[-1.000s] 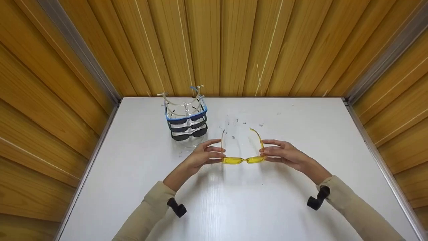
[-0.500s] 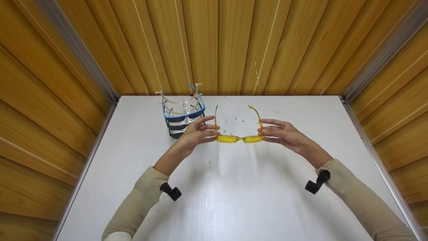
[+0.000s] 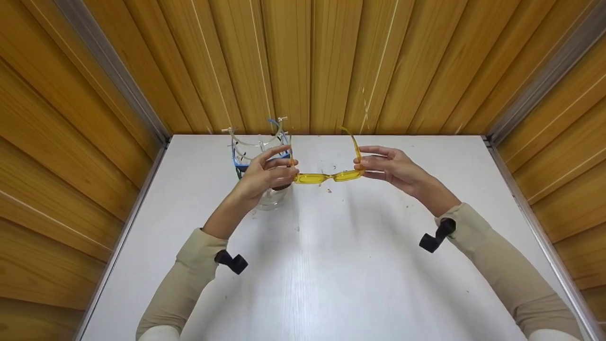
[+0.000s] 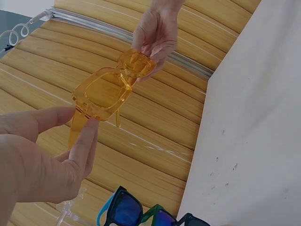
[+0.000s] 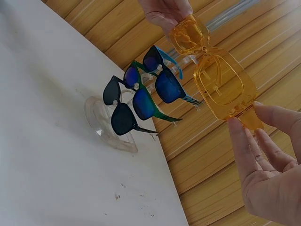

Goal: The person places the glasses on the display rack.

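Note:
Yellow see-through sunglasses (image 3: pixel 311 178) are held up above the table, lenses toward me and both temples unfolded and pointing away. My left hand (image 3: pixel 265 175) pinches them at the left hinge, between thumb and fingers. At the opposite hinge my right hand (image 3: pixel 393 168) pinches the frame the same way. Behind the left hand stands a clear display stand (image 3: pixel 271 201), which the hand partly hides. In the right wrist view the stand carries blue-armed sunglasses (image 5: pixel 168 85), green-framed sunglasses (image 5: pixel 142 102) and black sunglasses (image 5: pixel 123 118), one above another.
The white table (image 3: pixel 331 274) reaches back to a wood-panelled wall (image 3: pixel 331 66), with panelled walls on both sides too. Small dark marks dot the table top near the stand. The upper arms of the stand (image 3: pixel 255 142) rise close to the back wall.
Both hands have carried the yellow sunglasses away from me, up and slightly left in the head view. The left hand now overlaps the display stand. The grip on the hinges looks unchanged.

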`<state>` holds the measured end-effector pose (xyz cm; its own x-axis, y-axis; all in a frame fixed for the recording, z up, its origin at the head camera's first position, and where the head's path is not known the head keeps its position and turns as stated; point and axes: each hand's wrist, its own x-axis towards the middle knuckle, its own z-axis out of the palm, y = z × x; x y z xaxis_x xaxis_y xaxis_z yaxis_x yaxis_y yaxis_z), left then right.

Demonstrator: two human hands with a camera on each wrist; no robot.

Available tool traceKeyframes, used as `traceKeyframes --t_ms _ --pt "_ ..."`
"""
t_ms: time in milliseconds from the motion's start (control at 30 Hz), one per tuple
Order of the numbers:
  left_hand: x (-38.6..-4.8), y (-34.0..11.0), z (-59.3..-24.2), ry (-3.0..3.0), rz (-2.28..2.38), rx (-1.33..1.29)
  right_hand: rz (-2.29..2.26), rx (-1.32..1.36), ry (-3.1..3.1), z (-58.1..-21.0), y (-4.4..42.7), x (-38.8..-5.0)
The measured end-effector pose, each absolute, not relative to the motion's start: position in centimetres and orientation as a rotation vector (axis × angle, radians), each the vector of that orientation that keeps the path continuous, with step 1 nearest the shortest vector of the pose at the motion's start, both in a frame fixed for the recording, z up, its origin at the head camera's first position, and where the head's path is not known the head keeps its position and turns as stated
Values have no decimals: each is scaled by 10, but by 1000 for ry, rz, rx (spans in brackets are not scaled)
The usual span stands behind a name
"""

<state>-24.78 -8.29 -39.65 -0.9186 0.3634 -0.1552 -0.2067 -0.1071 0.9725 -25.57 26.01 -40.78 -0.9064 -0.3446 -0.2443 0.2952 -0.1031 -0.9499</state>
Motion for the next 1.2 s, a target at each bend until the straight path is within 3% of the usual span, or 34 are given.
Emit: traceKeyframes --t_ms 700,1200 --pt "-258 -129 -375 1891 2129 73 -2128 -113 1735 -383 205 -279" --pt "-265 -167 -376 1981 2149 -25 -2207 -74 1695 -387 154 -290"
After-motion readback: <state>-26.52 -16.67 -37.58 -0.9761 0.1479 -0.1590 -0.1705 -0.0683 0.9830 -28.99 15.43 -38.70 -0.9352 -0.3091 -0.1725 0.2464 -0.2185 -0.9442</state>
